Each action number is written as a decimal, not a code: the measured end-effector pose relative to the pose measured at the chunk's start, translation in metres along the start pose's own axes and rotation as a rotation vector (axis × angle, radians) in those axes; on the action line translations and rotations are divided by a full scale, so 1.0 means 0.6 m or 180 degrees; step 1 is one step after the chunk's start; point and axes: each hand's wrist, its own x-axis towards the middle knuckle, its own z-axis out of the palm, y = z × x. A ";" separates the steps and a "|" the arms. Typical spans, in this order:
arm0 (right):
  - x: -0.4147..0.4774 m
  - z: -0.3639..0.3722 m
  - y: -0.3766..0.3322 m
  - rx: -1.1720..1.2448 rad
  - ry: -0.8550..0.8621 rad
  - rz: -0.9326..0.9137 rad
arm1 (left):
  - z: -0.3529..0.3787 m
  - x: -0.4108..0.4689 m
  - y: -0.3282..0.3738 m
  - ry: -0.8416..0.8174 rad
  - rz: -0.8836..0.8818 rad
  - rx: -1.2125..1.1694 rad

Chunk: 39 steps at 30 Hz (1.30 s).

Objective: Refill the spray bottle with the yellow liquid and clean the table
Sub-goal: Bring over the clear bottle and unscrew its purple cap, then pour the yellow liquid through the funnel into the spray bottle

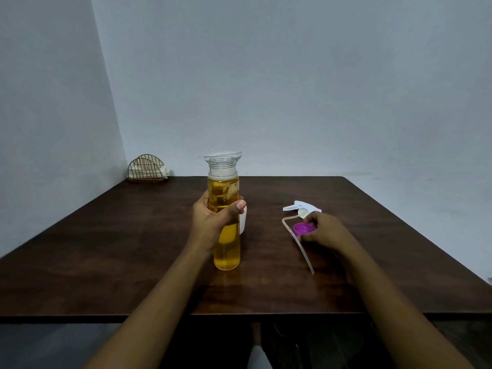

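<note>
Filling the lower view was a dark wooden table (106, 249). Near its middle stood a tall clear bottle (226, 251), uncapped and nearly full of yellow liquid. The person's left hand (210, 222) gripped its upper half, thumb across the front. It would likely feel heavy and smooth, perhaps slick if wet, so a firm hold on the body, with the base steadied when tipping, seemed wise. Just behind it stood what appeared to be the white spray bottle (242, 219), mostly hidden, with a clear funnel (234, 154) on top. A wire napkin holder (146, 169) sat at the far left corner. To the right lay the white trigger head (300, 207) with its thin, bendy dip tube (303, 251). The right hand (322, 233) rested beside it, fingers pinching a small purple cap (303, 229), probably light and rigid.
</note>
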 end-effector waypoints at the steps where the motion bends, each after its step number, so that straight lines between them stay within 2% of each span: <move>1: -0.001 0.001 0.001 -0.0008 0.0014 0.0014 | 0.000 0.000 0.000 0.0000 -0.0001 -0.0011; 8: -0.009 0.009 -0.005 -0.0306 0.0138 -0.0087 | 0.004 -0.003 0.003 -0.0002 0.0046 -0.0095; 12: -0.015 -0.011 -0.006 0.0073 -0.0050 -0.0110 | 0.003 -0.007 0.010 -0.0102 -0.0008 -0.0068; 14: -0.025 -0.028 -0.017 0.0409 0.0292 -0.0171 | -0.002 -0.012 0.008 -0.0169 -0.0087 -0.0080; 17: -0.058 -0.043 -0.074 0.0995 0.0852 -0.0658 | -0.014 -0.021 0.001 -0.0299 -0.0115 -0.0033; 18: -0.072 -0.044 -0.101 0.1218 0.0812 -0.0842 | -0.018 -0.024 -0.002 -0.0346 -0.0119 0.0001; 20: -0.093 -0.032 -0.154 0.1585 0.0369 -0.1151 | -0.026 -0.030 -0.003 -0.0399 -0.0145 0.0051; 22: -0.102 -0.009 -0.194 0.1925 -0.0253 -0.1236 | -0.038 -0.036 -0.002 -0.0438 -0.0134 0.0064; 24: -0.105 0.013 -0.221 0.2082 -0.0629 -0.1188 | -0.053 -0.040 -0.002 -0.0319 -0.0127 -0.0069; 26: -0.105 0.031 -0.238 0.1982 -0.0655 -0.1153 | -0.072 -0.036 0.002 0.0053 -0.0236 -0.0275; 30: -0.105 0.050 -0.253 0.1927 -0.0224 -0.1034 | -0.105 0.003 0.021 0.0726 -0.0561 -0.0349; 32: -0.103 0.053 -0.255 0.1810 -0.0018 -0.1022 | -0.114 0.034 0.033 0.0727 -0.0805 -0.0351; 36: -0.096 0.052 -0.254 0.1630 0.0183 -0.1038 | -0.117 0.094 0.049 0.0368 -0.1356 -0.0310; 39: -0.090 0.047 -0.253 0.1537 0.0181 -0.1040 | -0.116 0.126 0.057 0.0229 -0.1487 -0.0339</move>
